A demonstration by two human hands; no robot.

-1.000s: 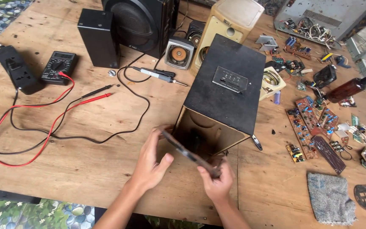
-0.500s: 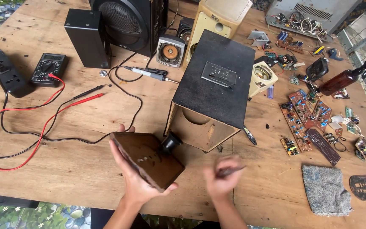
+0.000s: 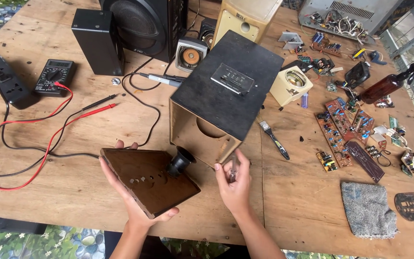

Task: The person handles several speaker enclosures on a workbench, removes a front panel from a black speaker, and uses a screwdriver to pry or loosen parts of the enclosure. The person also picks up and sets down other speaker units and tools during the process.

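My left hand point(image 3: 135, 204) holds a brown wooden panel point(image 3: 147, 180) flat from below; the panel has small holes and a black tube port point(image 3: 180, 160) on its right edge. My right hand point(image 3: 235, 184) is closed on a thin screwdriver point(image 3: 233, 168), just in front of the open face of a black speaker box point(image 3: 224, 98). The box lies on the wooden table point(image 3: 73, 192) with its bare inside showing a round cutout.
A small brush point(image 3: 274, 140) lies right of the box. Circuit boards point(image 3: 343, 132), a grey cloth point(image 3: 368, 209) and a brown bottle point(image 3: 389, 84) sit at the right. A multimeter point(image 3: 54, 76) with red and black leads, a power strip point(image 3: 3, 81) and more speakers point(image 3: 140, 24) stand left and behind.
The panel has come off the box front and moved left and down in my left hand, now lying flat. My right hand has let go of it and holds the screwdriver.
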